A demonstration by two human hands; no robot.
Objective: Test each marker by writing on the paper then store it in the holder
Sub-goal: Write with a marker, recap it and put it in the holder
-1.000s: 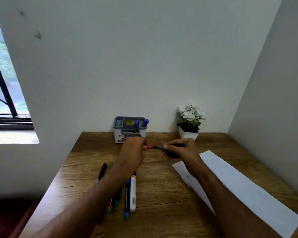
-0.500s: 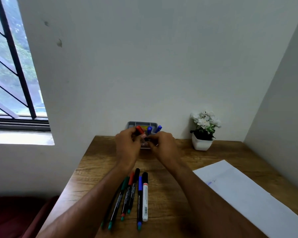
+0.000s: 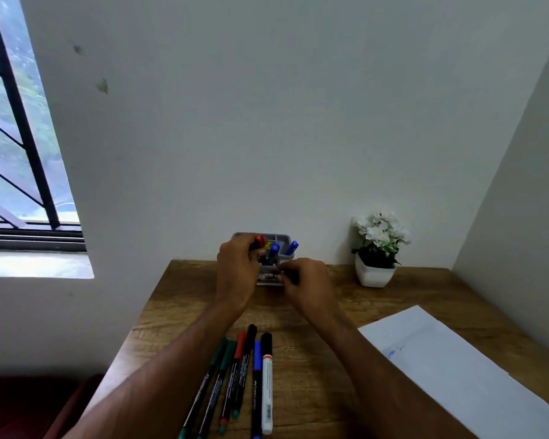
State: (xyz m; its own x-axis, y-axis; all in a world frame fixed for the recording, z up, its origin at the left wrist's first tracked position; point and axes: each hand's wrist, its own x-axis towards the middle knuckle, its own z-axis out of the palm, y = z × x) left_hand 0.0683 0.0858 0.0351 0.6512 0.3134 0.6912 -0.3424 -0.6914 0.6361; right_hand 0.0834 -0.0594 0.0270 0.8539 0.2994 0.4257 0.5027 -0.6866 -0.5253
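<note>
— What can you read there?

— The paper (image 3: 463, 372), well right of my fingers, has faint blue scribbles I can't read.

— And the marker?

— My left hand (image 3: 236, 274) grips the red-capped marker (image 3: 259, 241) over the gray holder (image 3: 281, 240). My right hand (image 3: 308, 285) is curled just beside it; whether it holds anything, I can't tell.

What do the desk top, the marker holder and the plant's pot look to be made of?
Desk top: wood or wood-look laminate, matte; brown grain streaks, which of the two is unclear. Marker holder: probably moulded plastic, grey and dull, with thin compartment walls. Pot: smooth white, slightly glossy; ceramic or plastic, cannot tell.
</note>
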